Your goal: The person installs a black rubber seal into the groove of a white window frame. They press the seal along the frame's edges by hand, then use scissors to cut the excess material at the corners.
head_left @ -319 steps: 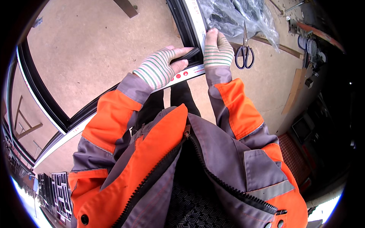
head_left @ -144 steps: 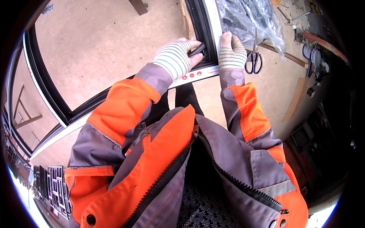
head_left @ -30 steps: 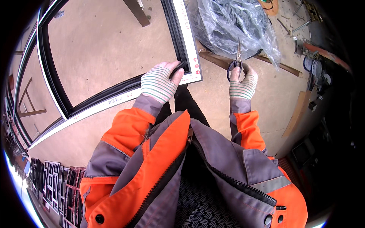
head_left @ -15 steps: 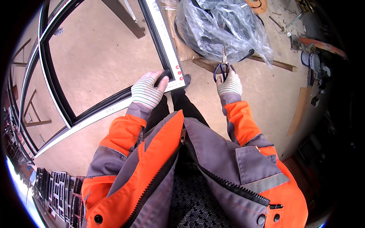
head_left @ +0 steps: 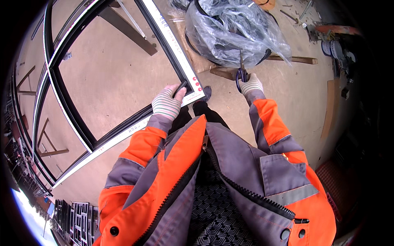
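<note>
A large white window frame (head_left: 123,137) with black inner seals lies flat in front of me, its near corner pointing at my body. My left hand (head_left: 167,103), in a striped knitted glove, rests on that corner and pinches the end of a black rubber seal strip (head_left: 181,87). My right hand (head_left: 251,84), gloved the same way, grips dark-handled scissors (head_left: 241,72) with the blades pointing up and away, off to the right of the frame corner.
A clear plastic bag (head_left: 234,30) holding coiled black seal lies beyond the scissors on wooden slats (head_left: 287,59). Tools and reels lie at the far right (head_left: 334,45). Stacked frames stand at lower left (head_left: 78,219). My shoe (head_left: 206,93) is under the corner.
Earlier both hands pressed on the frame corner. My right hand has since picked up the scissors from the floor and lifted them; my left hand stayed at the corner.
</note>
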Motion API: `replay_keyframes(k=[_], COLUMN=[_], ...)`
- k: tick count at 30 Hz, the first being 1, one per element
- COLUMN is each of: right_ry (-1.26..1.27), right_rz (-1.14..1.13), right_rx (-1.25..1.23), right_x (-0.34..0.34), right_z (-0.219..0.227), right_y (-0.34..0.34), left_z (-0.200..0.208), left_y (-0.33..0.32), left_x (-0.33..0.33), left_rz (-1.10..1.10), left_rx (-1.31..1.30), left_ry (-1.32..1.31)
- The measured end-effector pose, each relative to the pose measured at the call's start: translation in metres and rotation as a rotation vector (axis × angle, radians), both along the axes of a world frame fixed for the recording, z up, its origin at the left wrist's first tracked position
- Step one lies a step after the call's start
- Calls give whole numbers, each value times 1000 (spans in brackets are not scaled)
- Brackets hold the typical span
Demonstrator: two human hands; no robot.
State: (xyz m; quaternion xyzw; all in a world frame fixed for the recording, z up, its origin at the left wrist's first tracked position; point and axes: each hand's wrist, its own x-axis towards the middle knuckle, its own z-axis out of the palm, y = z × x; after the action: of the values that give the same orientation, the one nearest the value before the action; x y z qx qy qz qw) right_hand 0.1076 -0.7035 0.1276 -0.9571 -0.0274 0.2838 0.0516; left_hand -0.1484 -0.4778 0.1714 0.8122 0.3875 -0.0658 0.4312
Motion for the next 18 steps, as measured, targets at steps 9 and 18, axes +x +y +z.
replay_keyframes(k=[9,18], right_ry=[460,590], right_rz=[-461,-8], right_rx=[896,439], right_x=[-105,-132], right_z=[41,92], right_y=[9,35], left_z=[-12,-6], left_y=[39,60], left_x=[-1,-4], left_rz=[-92,-169], left_rx=[-327,-744], left_ry=[-100,-92])
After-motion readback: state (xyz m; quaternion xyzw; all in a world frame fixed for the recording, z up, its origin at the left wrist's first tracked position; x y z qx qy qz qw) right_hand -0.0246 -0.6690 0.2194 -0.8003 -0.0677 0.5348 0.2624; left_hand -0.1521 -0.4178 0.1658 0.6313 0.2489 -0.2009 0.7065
